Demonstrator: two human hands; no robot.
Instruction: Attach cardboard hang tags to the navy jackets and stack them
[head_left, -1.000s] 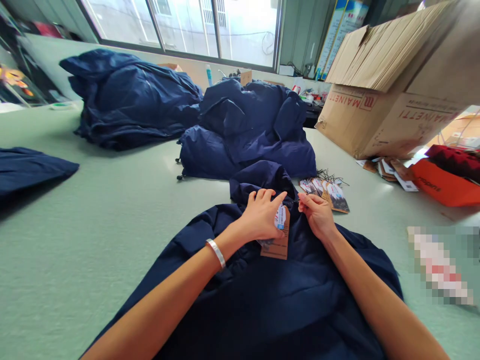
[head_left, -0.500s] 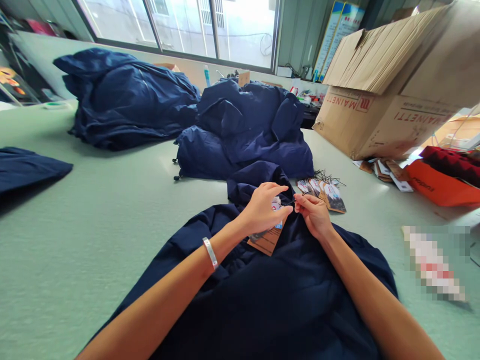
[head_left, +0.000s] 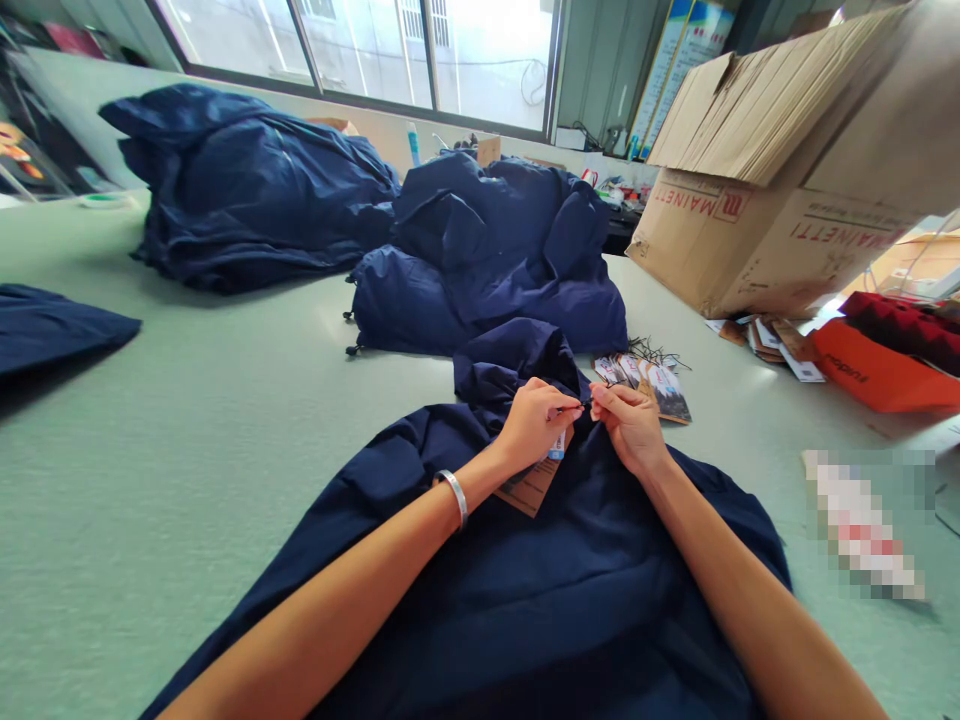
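A navy hooded jacket (head_left: pixel 525 600) lies spread on the table below my forearms, its hood (head_left: pixel 517 350) pointing away from me. Near the collar, my left hand (head_left: pixel 536 420) pinches a thin black tag string (head_left: pixel 587 403). My right hand (head_left: pixel 628 425) grips the same string with thumb and forefinger, a small gap from the left fingertips. A brown cardboard hang tag (head_left: pixel 534 490) rests on the jacket under my left hand, which partly covers it. Just past my right hand sits a stack of hang tags (head_left: pixel 664 390) with black strings.
Piled navy garments (head_left: pixel 247 190) and a folded navy jacket (head_left: pixel 502 250) lie at the back of the pale green table (head_left: pixel 187 480). A large cardboard box (head_left: pixel 750 200) stands at the back right, with an orange bag (head_left: pixel 870 370) and loose tags (head_left: pixel 780 345) near it.
My left thumb and fingers have closed from a spread pose into a pinch on the string. The hang tag has shifted slightly; my right hand stays nearly in place.
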